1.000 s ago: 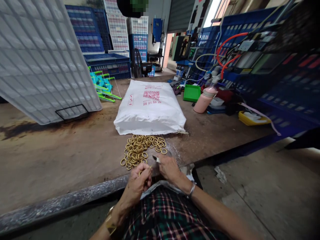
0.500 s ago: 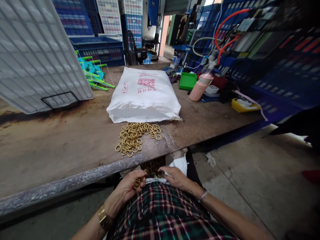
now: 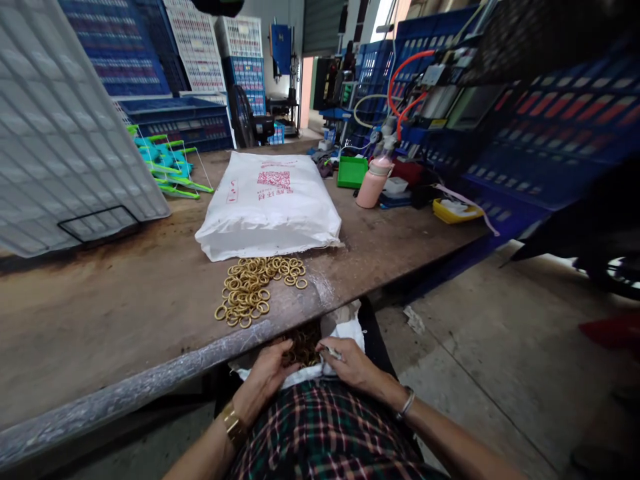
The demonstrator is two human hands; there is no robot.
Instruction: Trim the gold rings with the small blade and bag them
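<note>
A white woven sack [image 3: 350,330] full of dull brass-coloured rings [image 3: 306,347] rests against my lap, below the table edge. My left hand [image 3: 270,365] is at the left of its mouth, thumb and fingers apart beside the rings. My right hand [image 3: 347,360] is curled at the right side of the mouth. A small greyish-white thing shows at its fingers, too unclear to name. On the table, a loose pile of brass-coloured rings [image 3: 245,293] lies in front of a full white bag [image 3: 275,207] with red print.
A white slatted crate [image 3: 75,147] stands at the left, beside turquoise and lime-green parts [image 3: 173,167]. To the right are a green tray [image 3: 352,173], a pink bottle [image 3: 373,185] and a yellow dish [image 3: 455,210]. The table's front edge [image 3: 150,380] is wrapped in plastic.
My left hand, which was closed round several rings, has opened and moved to the rings in the sack mouth. The right hand stays at the sack. The view has shifted right.
</note>
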